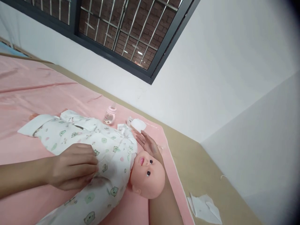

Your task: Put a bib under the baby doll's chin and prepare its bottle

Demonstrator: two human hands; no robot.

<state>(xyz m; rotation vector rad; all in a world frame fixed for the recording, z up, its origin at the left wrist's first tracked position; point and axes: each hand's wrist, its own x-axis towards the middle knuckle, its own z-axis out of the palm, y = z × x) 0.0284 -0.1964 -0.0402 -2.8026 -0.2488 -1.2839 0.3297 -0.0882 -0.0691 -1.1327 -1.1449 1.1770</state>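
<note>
A baby doll [150,179] lies on its back, dressed in a white outfit [110,153] with green animal prints. My left hand [75,165] comes in from the left and rests over the doll's front, fingers curled closed against the cloth; what they hold, if anything, is hidden. My right arm passes behind the doll's head. Beyond the head, my right hand [148,143] lies open with fingers stretched, close to the doll's sleeve end and a small white item [138,125]. A pink-topped baby bottle [110,115] stands beside the doll's far side.
A pink sheet [35,81] covers the tan surface [192,159] under the doll. White paper or cloth pieces [205,207] lie at the lower right. Behind rise a white wall [211,62] and a dark-framed window [150,75] with metal bars.
</note>
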